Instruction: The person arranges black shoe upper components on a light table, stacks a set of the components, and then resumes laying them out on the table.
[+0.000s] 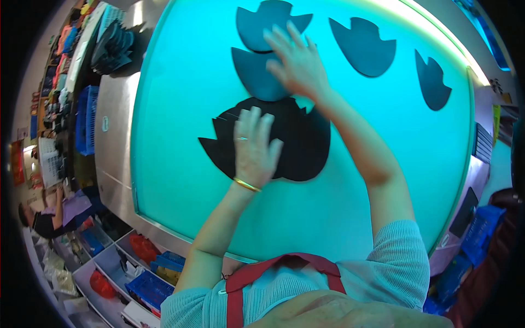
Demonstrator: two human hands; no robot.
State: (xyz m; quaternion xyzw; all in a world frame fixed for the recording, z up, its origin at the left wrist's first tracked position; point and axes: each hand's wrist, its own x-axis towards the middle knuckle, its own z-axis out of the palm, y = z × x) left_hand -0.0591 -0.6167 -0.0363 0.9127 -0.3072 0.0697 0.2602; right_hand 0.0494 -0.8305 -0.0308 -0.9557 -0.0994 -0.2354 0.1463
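"black cutouts [303, 145], overlapping, around the middle of the table [328, 218]. what else on your feed?"

"from my end: two dark pieces [251, 74] in a column up to the far edge, a lone piece [365, 46] right of those, an outer piece [433, 82] close to the right edge."

"hands?"

"left hand [254, 145]: palm down on or just over the black cutouts, fingers stretched, nothing gripped that i can see. right hand [298, 65]: over the two dark pieces, blurred, fingers spread, no pinch. can't tell from here if it touches."

"step?"

"i'd log it as arranging flat pieces by hand, low confidence. sliding one calls for flat fingertips and light pressure; lifting one calls for a fingertip under its rim. overlaps might drag a neighbour along."

"brands, labels, writing?"

"none i can make out on the pieces. small pale label [105, 123] on the metal border [117, 158] outside the table's left edge, too small for me to read."
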